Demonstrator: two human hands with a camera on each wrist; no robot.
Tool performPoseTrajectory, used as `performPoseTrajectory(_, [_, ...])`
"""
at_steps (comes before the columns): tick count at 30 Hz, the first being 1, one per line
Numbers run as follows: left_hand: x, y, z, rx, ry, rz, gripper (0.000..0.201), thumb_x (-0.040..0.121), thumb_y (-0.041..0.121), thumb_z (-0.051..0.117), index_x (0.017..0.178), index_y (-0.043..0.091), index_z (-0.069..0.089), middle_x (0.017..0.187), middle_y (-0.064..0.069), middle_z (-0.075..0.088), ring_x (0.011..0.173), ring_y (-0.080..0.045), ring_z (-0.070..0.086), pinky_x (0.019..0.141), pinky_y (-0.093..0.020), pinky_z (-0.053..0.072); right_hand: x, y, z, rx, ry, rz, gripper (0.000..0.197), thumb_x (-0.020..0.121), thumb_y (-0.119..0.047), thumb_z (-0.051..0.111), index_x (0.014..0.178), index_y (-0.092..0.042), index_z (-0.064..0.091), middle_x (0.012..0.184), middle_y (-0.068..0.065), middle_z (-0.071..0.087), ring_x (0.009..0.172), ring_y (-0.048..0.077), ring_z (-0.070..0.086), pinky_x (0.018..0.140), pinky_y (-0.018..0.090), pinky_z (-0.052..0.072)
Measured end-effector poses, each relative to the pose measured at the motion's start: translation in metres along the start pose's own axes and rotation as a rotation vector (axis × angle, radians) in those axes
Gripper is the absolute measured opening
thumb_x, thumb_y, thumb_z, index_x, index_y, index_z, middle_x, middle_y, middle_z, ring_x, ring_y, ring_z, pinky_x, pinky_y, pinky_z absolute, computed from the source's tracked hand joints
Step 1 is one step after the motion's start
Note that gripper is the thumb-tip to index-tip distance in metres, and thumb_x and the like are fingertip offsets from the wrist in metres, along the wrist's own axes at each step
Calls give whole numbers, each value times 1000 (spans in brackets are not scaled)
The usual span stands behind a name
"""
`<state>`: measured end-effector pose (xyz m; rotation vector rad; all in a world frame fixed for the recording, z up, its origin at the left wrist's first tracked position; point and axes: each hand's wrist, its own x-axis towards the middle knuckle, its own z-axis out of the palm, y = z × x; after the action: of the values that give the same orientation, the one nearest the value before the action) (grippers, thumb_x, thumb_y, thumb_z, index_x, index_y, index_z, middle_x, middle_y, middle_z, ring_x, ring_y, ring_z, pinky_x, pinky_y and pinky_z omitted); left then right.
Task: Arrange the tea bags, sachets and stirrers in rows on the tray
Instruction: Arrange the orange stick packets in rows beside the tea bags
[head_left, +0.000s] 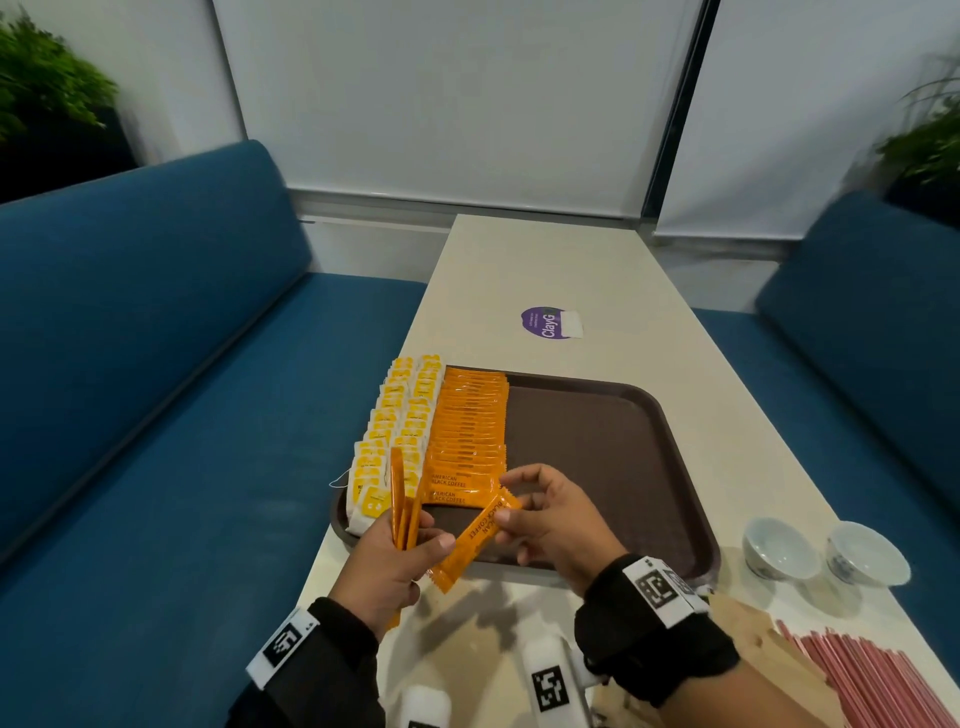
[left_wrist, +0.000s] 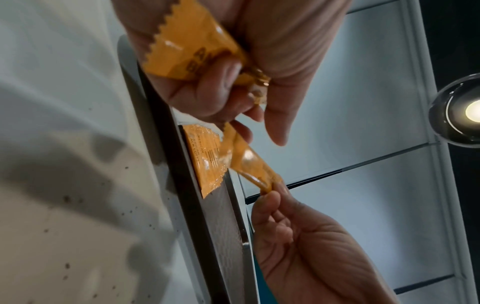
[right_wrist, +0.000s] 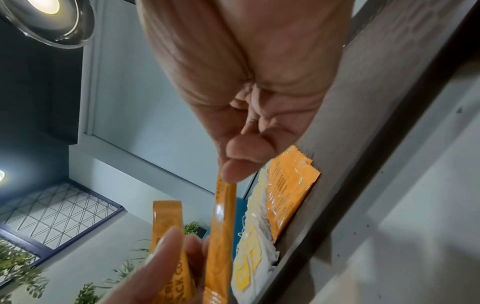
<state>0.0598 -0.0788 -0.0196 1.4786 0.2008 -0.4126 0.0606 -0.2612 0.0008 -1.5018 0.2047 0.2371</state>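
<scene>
A brown tray (head_left: 597, 441) lies on the table. Along its left side run two rows of yellow-and-white tea bags (head_left: 400, 415), then a row of orange coffee sachets (head_left: 467, 426). Over the tray's near left corner, my left hand (head_left: 415, 535) grips a small bunch of orange sachets (head_left: 402, 499) upright. My right hand (head_left: 511, 506) pinches the upper end of a single orange sachet (head_left: 475, 540); its lower part lies under my left thumb. The right wrist view shows that pinch (right_wrist: 233, 164) on the single sachet (right_wrist: 221, 226). Red stirrers (head_left: 872, 675) lie at the table's near right.
Two small white cups (head_left: 779, 548) stand to the right of the tray. A brown paper bag (head_left: 753, 654) lies by the stirrers. A purple sticker (head_left: 545, 322) is on the table beyond the tray. Blue sofas flank the table. The tray's right half is bare.
</scene>
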Motion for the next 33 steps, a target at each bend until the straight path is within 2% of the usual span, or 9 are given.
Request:
performPoseTrajectory(4, [-2,0,2,89,-49,19,21,83,0,65,96,9,51,74,-7,57,48,-10,43,40,-19,32,1,-2,8,14,-29,1,30,82,8,65,105,-8,52,70,8,59,53,15,60,42,23,43])
performPoseTrajectory(8, [-2,-1,6,62,-101,49,16,85,-2,61,93,11,54,58,-2,46,43,-8,35,38,-18,29,-1,0,23,16,-108,14,33,79,5,69,102,-9,49,64,4,61,52,14,60,42,22,44])
performPoseTrajectory(13, [6,-4,4,-130,10,81,8,88,2,58,83,8,54,54,-3,47,42,-7,39,34,-15,31,-1,7,34,-98,-102,37,30,80,-6,73,97,-12,49,72,0,56,52,6,53,42,20,39])
performPoseTrajectory(17, [12,-4,-3,-313,56,67,10,89,2,55,81,8,52,54,-5,50,40,-7,43,32,-15,32,-5,17,35,-244,-151,66,19,82,-3,69,85,-14,54,67,-1,58,52,7,53,40,19,35])
performPoseTrajectory(20, [16,-4,-5,-346,103,44,13,90,3,54,81,11,51,60,-5,47,40,-5,43,32,-14,31,2,13,29,-316,-63,41,20,80,0,69,76,-17,58,65,-3,59,49,2,50,45,16,38])
performPoseTrajectory(23, [18,-7,-8,-378,166,24,16,92,7,53,78,14,48,65,-3,44,38,-3,40,31,-14,29,23,8,8,-547,66,-3,18,78,-11,74,74,-21,61,78,1,61,70,11,55,70,30,48])
performPoseTrajectory(28, [16,-9,-8,-364,151,18,6,92,15,54,86,14,54,68,-3,46,42,-4,39,31,-14,30,59,-10,-9,-970,-35,215,14,81,-18,74,92,-14,67,105,5,67,98,17,61,87,29,48])
performPoseTrajectory(31, [14,-8,-6,-341,144,2,6,92,18,54,92,13,56,71,-5,48,47,-8,39,32,-14,30,77,-14,0,-1096,-86,286,15,82,-20,72,77,-15,59,90,6,68,82,18,63,80,28,54])
performPoseTrajectory(33, [14,-8,-6,-334,144,-14,9,91,20,55,95,12,56,74,-6,50,51,-10,39,33,-14,31,88,-13,6,-1204,-91,325,19,84,-28,70,79,-12,60,82,3,65,73,17,61,71,25,52])
